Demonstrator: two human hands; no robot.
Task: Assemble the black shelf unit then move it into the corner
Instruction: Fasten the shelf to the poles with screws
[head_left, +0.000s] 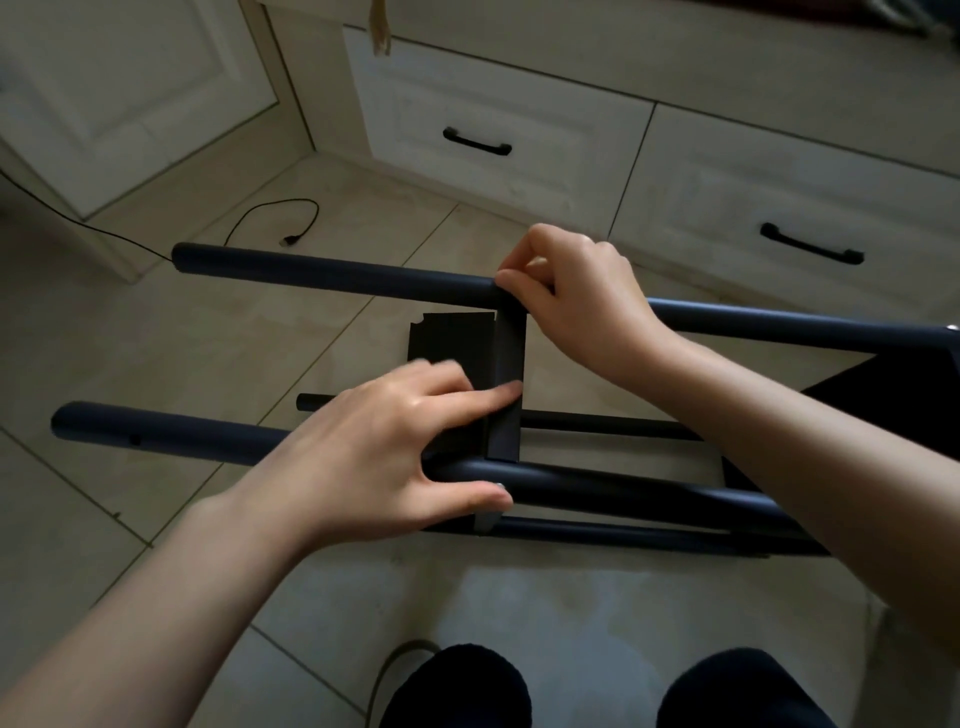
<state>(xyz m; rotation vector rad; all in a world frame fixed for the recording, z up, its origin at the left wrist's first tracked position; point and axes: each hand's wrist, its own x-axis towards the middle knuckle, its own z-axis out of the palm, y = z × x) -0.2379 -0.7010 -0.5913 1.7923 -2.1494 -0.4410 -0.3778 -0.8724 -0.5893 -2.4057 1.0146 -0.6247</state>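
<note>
The black shelf unit lies on its side on the tiled floor, its dark poles pointing left. A far pole (332, 273) and a near pole (156, 431) run across the view, with a thinner lower rod (597, 423) between them. A black shelf panel (506, 353) stands edge-on between the two poles. My left hand (384, 457) grips the near pole with the thumb under it and fingers lying against the panel. My right hand (571, 296) pinches the panel's top edge where it meets the far pole. Another black panel (883, 395) sits at the right end.
White drawers with black handles (477, 141) (810, 244) line the wall behind. A black cable with a plug (291, 228) lies on the floor at the left. A white cabinet door (130, 88) stands at the far left. My knees (597, 691) are at the bottom edge.
</note>
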